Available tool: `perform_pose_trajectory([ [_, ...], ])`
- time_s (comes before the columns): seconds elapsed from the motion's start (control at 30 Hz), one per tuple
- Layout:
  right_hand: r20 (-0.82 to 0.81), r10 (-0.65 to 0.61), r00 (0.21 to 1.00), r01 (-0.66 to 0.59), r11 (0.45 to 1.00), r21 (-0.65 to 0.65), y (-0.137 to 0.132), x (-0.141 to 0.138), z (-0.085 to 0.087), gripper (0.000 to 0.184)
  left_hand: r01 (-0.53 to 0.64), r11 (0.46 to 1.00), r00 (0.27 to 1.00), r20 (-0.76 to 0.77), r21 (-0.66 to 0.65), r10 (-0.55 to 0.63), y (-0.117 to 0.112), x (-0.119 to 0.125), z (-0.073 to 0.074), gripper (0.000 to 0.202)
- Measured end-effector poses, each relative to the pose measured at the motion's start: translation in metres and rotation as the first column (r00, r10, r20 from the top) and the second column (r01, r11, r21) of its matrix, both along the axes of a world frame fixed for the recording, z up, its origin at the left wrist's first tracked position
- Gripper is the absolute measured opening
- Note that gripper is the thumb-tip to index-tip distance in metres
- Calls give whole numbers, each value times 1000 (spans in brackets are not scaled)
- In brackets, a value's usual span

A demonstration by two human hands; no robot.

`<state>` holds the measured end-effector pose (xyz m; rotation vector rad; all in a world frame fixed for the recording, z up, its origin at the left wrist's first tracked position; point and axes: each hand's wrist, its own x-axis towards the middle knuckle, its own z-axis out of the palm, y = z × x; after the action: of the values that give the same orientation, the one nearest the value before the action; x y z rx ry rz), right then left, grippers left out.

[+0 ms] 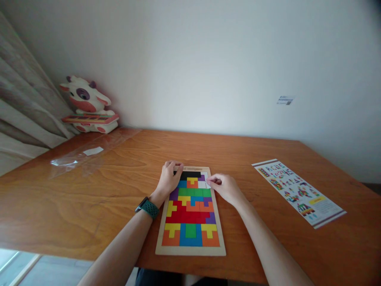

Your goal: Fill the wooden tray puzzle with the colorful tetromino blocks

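Note:
A wooden puzzle board [159,248] lies on the table in front of me, filled with several coloured block pieces: red, yellow, blue, green, orange, purple, and a black piece [190,174] at the far end. My left hand [169,179], a dark green watch on its wrist, rests curled on the board's far left corner, fingers touching the frame beside the black piece. My right hand [225,186] sits at the board's right edge, fingers pinched together at a white piece [203,184] near the far right corner.
A printed colour leaflet [297,190] lies on the table to the right. A clear plastic bag [86,157] lies at the far left. A cow-shaped toy [87,105] stands in the back left corner by a curtain. A wall runs behind the table.

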<state>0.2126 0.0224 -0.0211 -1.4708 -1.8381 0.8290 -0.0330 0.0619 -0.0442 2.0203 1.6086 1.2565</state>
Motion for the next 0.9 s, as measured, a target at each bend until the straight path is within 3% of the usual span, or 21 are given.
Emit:
perform_pose_trajectory([
  [0.13, -6, -29, 1000, 29, 999, -25, -2, -3, 0, 10, 17, 1000, 1000, -23, -5, -17, -4, 2, 3, 21],
  [0.3, 142, -50, 989, 33, 993, 115, -4, -10, -8, 9, 9, 999, 1000, -16, -39, -9, -6, 3, 5, 22],
  [0.4, 213, -75, 974, 31, 978, 204, -3, -13, -13, 11, 18, 999, 994, 105, -47, -13, -5, 3, 6, 26],
  [0.47, 197, -90, 976, 37, 966, 257, -2, -12, -16, 14, 31, 998, 961, 277, -62, -12, -3, 4, 7, 30],
  [0.53, 168, -100, 981, 43, 948, 316, 1, -9, -17, 21, 46, 992, 846, 532, -121, 25, 0, 5, 8, 33],
  [0.57, 159, -105, 982, 43, 936, 348, 2, -7, -18, 23, 55, 985, 742, 667, -162, 68, 2, 5, 10, 33],
  [0.63, 129, -120, 984, 59, 914, 402, 7, -3, -21, 24, 84, 967, 441, 879, -240, 180, 5, 3, 16, 34],
  [0.73, -112, -160, 981, 190, 918, 348, 16, 4, -25, 24, 155, 935, -24, 945, -318, 325, 8, -9, 28, 38],
  [0.8, -422, -251, 871, 346, 923, 166, 23, 9, -25, 23, 180, 926, -86, 932, -332, 351, 8, -19, 35, 44],
  [0.9, -765, -446, 465, 448, 864, -232, 30, 20, -18, 12, 224, 912, -128, 918, -343, 376, 6, -29, 42, 46],
])
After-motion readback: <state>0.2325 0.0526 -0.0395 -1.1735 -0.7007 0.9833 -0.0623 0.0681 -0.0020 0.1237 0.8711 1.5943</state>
